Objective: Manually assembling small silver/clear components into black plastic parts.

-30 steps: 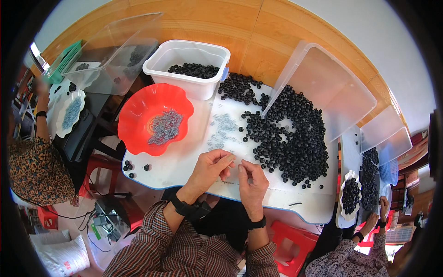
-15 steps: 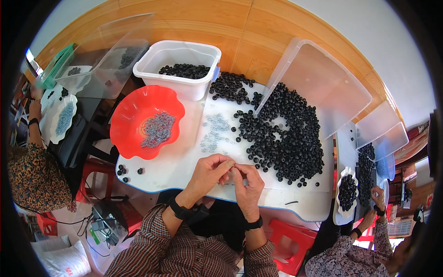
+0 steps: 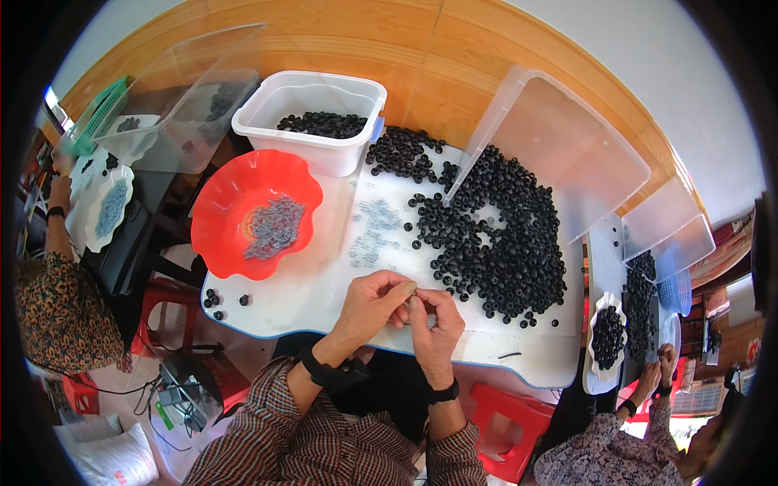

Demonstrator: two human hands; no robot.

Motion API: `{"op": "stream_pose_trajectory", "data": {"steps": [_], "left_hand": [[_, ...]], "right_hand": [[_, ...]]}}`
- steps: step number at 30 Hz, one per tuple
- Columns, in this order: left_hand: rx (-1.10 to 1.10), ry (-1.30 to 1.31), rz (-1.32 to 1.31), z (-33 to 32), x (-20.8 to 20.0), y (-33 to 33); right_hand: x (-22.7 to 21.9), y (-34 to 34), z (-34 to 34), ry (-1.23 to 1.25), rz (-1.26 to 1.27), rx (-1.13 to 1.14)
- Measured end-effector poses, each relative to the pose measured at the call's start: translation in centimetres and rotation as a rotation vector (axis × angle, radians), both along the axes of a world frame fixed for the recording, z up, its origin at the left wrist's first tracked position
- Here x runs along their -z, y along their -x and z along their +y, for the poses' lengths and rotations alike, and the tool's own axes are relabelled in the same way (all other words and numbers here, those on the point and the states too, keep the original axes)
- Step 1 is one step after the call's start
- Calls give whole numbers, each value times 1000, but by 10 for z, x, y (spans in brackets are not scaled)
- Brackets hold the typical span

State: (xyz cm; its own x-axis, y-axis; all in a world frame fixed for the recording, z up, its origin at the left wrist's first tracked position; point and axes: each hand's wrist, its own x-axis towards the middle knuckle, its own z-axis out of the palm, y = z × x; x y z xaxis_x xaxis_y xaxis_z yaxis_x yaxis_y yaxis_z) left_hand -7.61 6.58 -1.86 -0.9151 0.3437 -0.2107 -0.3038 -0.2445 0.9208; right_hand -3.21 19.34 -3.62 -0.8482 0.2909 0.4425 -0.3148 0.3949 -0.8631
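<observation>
Plainly black, rounded, holed beads [image 3: 519, 271]

It looks like a small workshop: little black parts [image 3: 519, 259] lie heaped in bulk on a white table [image 3: 312, 304] at centre, a white tub [image 3: 312, 151] of more stands at upper centre, and one person [image 3: 69, 312] at far left and another person [image 3: 604, 454] at lower right have neighbouring tables

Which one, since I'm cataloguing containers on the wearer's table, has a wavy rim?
The red bowl holding small grey pieces. Its rim is scalloped, whereas the white tub behind it and the clear container to the right have straight edges.
</observation>
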Motion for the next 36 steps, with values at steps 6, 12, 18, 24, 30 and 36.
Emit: {"op": "stream_pose_trajectory", "data": {"steps": [6,12,18,24,30,36], "left_hand": [[38,66,27,16,-4,6],[-203,570,826,36,23,19],[-17,786,764,51,11,21],[35,869,715,52,4,24],[-11,802,774,48,17,22],[81,283,290,17,-1,16]], "right_hand": [[10,-2,3,9,49,178],[11,-6,3,358,-21,336],[14,-6,7,400,0,350],[12,-6,6,404,-9,334],[13,-6,6,389,-14,334],[12,-6,5,361,-45,324]]}}
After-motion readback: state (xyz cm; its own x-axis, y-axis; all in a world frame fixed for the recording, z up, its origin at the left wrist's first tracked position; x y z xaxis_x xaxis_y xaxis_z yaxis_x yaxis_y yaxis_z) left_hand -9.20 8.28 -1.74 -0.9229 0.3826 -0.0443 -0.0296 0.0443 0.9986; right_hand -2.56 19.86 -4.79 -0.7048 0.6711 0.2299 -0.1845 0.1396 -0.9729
